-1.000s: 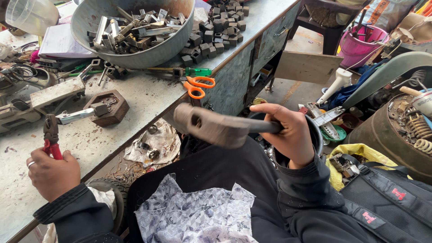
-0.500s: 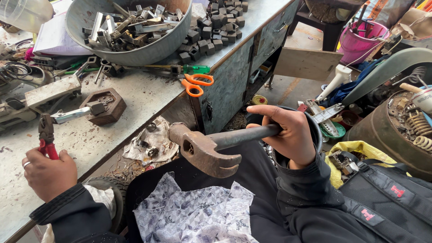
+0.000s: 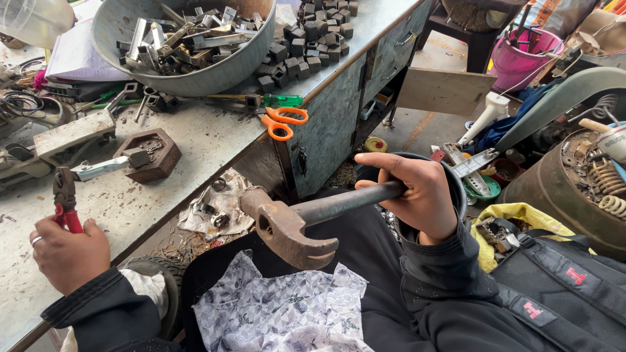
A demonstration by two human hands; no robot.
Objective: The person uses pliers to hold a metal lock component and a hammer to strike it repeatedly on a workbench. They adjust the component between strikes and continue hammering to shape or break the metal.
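Rusty steel claw hammer (image 3: 290, 228) with dark metal handle: held in air over lap, clear of table, handle roughly level and rising slightly rightward, head at left end, claw curving down-right. Red-handled steel pliers (image 3: 65, 199): upright, jaws uppermost, handles gripped from below, jaws closed, above grey table surface (image 3: 195, 140) near its front edge.
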